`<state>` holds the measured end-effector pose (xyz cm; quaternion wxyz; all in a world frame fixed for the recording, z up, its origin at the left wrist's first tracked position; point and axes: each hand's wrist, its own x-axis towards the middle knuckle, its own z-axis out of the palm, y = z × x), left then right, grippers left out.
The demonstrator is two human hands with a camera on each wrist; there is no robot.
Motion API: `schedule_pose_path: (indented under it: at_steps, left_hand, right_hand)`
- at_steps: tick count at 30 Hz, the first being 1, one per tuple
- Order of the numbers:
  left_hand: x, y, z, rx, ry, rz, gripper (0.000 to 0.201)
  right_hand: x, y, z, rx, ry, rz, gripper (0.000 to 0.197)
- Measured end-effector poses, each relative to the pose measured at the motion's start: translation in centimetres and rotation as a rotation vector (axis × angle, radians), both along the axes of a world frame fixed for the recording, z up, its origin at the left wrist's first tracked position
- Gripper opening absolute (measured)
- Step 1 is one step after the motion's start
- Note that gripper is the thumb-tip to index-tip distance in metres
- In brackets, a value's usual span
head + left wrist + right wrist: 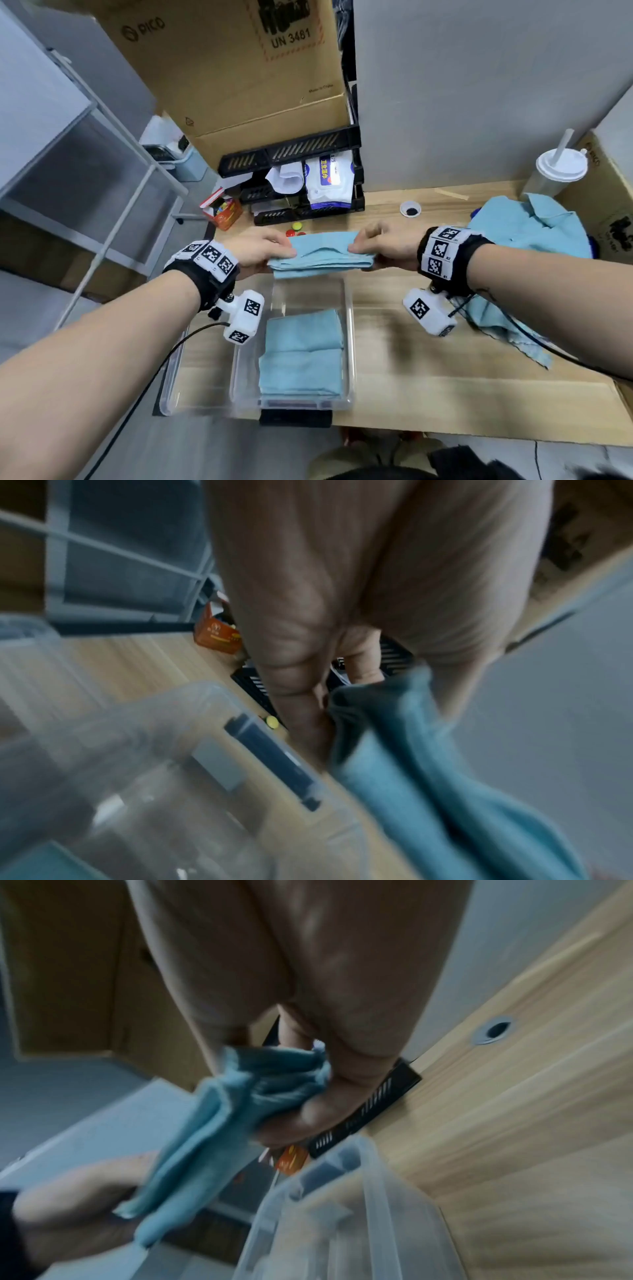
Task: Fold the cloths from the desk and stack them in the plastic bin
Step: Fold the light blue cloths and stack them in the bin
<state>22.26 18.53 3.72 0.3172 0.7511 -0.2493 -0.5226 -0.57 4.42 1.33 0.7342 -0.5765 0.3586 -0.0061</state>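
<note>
A folded light-blue cloth (322, 253) hangs in the air over the far rim of the clear plastic bin (349, 342). My left hand (260, 251) grips its left end and my right hand (380, 246) pinches its right end. In the left wrist view my left hand (318, 696) holds the cloth (428, 791) above the bin (171, 750). The right wrist view shows my right hand (301, 1096) clutching the bunched cloth (219, 1123) beside the bin (342, 1204). A folded blue stack (301, 356) lies inside the bin. Loose blue cloths (527, 240) lie heaped on the desk at the right.
A black tray rack (308, 185) with wipes stands at the back of the wooden desk (445, 359). A lidded cup with a straw (558, 171) and cardboard boxes (239, 61) stand behind. An orange box (222, 212) and small coloured discs (294, 229) lie near the rack.
</note>
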Motion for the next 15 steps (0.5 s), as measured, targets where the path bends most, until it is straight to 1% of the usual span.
schedule_pose_path:
  at_steps: [1, 2, 4, 6, 8, 9, 12, 15]
  left_hand:
    - [0.5, 1.1, -0.9, 0.022, -0.157, -0.070, 0.018]
    - [0.9, 1.9, -1.6, 0.047, -0.284, -0.145, 0.028]
    - [1.6, 3.7, -2.7, 0.093, -0.448, -0.269, 0.041]
    - [1.4, 5.0, -3.9, 0.125, -0.477, -0.349, 0.049]
    - [1.0, 6.2, -5.2, 0.180, -0.501, -0.415, 0.052]
    - [0.8, 6.9, -6.0, 0.208, -0.522, -0.460, 0.053]
    - [0.0, 8.3, -8.2, 0.289, -0.557, -0.604, 0.055]
    - [-1.3, 8.5, -9.7, 0.365, -0.607, -0.785, 0.054]
  right_hand:
    - [0.9, 1.1, -0.6, -0.118, 0.038, 0.059, 0.017]
    - [1.5, 2.0, -1.2, -0.205, 0.067, 0.104, 0.024]
    - [3.3, 3.8, -2.3, -0.298, 0.112, 0.223, 0.041]
    - [4.4, 5.1, -3.2, -0.371, 0.193, 0.377, 0.053]
    - [5.5, 6.8, -4.2, -0.462, 0.293, 0.489, 0.056]
    - [5.9, 7.7, -4.9, -0.489, 0.342, 0.522, 0.054]
    - [6.7, 10.4, -6.8, -0.483, 0.444, 0.613, 0.043]
    - [7.2, 12.4, -7.9, -0.567, 0.534, 0.763, 0.034]
